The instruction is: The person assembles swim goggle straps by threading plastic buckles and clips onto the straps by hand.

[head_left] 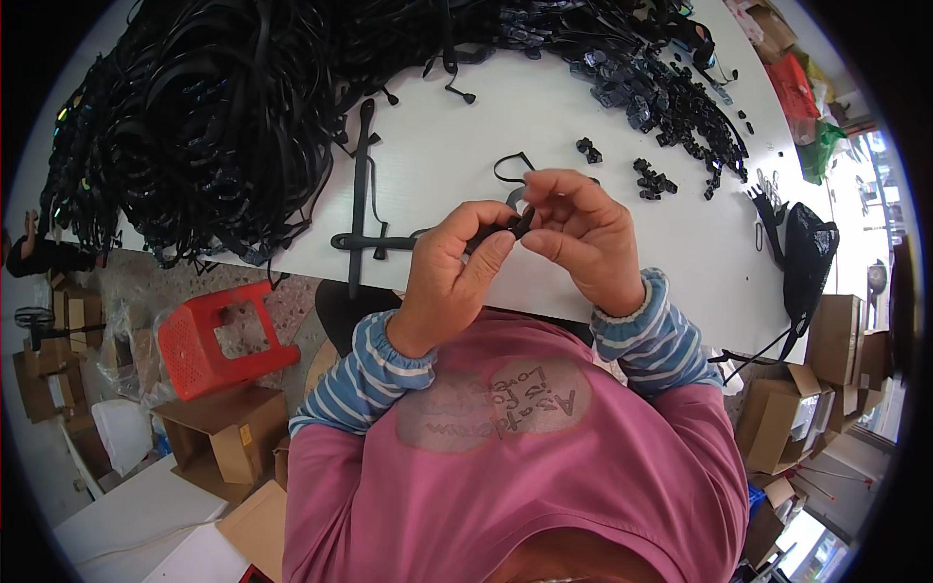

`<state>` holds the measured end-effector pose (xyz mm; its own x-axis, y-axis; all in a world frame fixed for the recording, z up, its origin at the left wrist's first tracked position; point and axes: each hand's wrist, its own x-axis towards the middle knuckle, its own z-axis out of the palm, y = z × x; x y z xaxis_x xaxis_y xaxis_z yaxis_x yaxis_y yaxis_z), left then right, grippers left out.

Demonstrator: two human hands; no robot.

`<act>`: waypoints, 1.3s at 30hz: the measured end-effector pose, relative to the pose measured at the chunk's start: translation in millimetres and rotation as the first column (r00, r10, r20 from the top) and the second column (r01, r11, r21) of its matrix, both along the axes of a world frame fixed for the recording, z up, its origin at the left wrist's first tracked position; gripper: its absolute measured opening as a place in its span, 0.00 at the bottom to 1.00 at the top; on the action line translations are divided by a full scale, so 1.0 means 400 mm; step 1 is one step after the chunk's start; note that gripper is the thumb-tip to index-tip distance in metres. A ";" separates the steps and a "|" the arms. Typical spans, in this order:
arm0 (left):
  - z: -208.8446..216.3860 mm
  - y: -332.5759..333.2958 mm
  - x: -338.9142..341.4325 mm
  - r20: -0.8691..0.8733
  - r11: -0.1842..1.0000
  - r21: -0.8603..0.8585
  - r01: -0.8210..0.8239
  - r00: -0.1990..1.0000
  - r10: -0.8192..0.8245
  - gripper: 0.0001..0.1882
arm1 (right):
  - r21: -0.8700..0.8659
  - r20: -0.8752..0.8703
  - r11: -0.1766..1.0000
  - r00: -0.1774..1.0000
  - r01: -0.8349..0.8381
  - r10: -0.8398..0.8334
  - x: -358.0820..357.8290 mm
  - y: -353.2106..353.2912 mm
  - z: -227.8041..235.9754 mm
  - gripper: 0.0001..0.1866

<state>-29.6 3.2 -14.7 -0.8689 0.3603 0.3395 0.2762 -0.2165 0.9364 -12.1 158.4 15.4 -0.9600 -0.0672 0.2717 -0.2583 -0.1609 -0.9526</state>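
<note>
left hand (445,267), right hand (595,248) pinch black strap (525,224) over white table (437,141); red stool (188,340), cardboard boxes (233,451) below.

Red stool (190,348) on speckled floor (296,303), near left side of the white surface (428,160). Open carton (235,449) just beside it; clear plastic (124,325) and a dark fan (35,319) further left. Right: cartons (768,420) on the near side, red bag (791,85) and green bag (822,154) past the far corner.
</note>
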 end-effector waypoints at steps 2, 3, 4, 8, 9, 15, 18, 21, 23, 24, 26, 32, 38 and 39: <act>-0.002 -0.005 0.000 0.025 0.999 0.037 0.003 1.000 -0.004 0.09 | -0.074 0.121 0.994 0.988 -0.083 0.091 -0.002 0.005 0.001 0.17; -0.001 -0.008 0.001 0.044 1.000 0.030 0.009 0.999 -0.010 0.09 | -0.060 0.157 0.993 0.982 -0.097 0.105 -0.002 0.009 -0.001 0.14; -0.001 -0.011 0.002 0.064 1.000 0.023 0.014 0.998 -0.015 0.09 | -0.045 0.192 0.993 0.974 -0.112 0.119 -0.002 0.009 -0.003 0.10; 0.006 -0.008 -0.002 0.004 0.999 -0.002 -0.040 0.999 0.040 0.10 | -0.040 0.121 0.999 0.992 -0.036 0.041 -0.004 -0.018 -0.014 0.05; 0.014 -0.008 -0.005 -0.101 0.997 -0.022 -0.075 0.992 0.072 0.10 | 0.066 -0.009 0.998 1.000 0.017 -0.017 -0.004 -0.027 -0.016 0.03; 0.010 -0.025 -0.001 -0.257 0.965 -0.172 -0.197 0.955 0.149 0.09 | 0.142 -0.018 0.989 0.999 0.035 -0.033 0.008 -0.037 -0.026 0.01; 0.009 -0.019 0.006 -0.334 0.940 -0.193 -0.283 0.919 0.208 0.08 | 0.034 0.050 0.999 0.999 0.016 -0.017 0.009 -0.049 -0.036 0.01; 0.009 -0.023 0.006 -0.352 0.925 -0.219 -0.311 0.909 0.222 0.07 | -0.001 0.016 0.999 0.998 0.055 -0.055 0.012 -0.060 -0.036 0.01; 0.008 -0.027 0.001 -0.336 0.925 -0.233 -0.299 0.918 0.212 0.07 | 0.028 -0.032 0.996 0.996 0.082 -0.081 0.009 -0.061 -0.035 0.01; 0.005 -0.030 -0.004 -0.322 0.938 -0.211 -0.275 0.925 0.199 0.08 | 0.069 -0.050 0.995 0.996 0.071 -0.068 0.007 -0.056 -0.035 0.00; 0.005 -0.033 -0.007 -0.308 0.949 -0.187 -0.255 0.932 0.190 0.08 | 0.111 -0.066 0.992 0.997 0.057 -0.050 0.003 -0.045 -0.035 0.00; 0.005 -0.023 -0.016 -0.316 0.968 -0.129 -0.216 0.934 0.166 0.08 | -0.143 0.171 0.985 0.978 -0.096 0.120 -0.001 -0.035 -0.042 0.03; -0.007 0.000 -0.023 -0.401 0.943 -0.105 -0.315 0.882 0.250 0.06 | -0.263 0.171 0.963 0.980 -0.049 0.097 0.004 -0.046 -0.047 0.06; -0.009 0.002 -0.023 -0.375 0.949 -0.102 -0.299 0.895 0.241 0.06 | -0.261 0.161 0.964 0.983 -0.045 0.090 0.005 -0.046 -0.047 0.06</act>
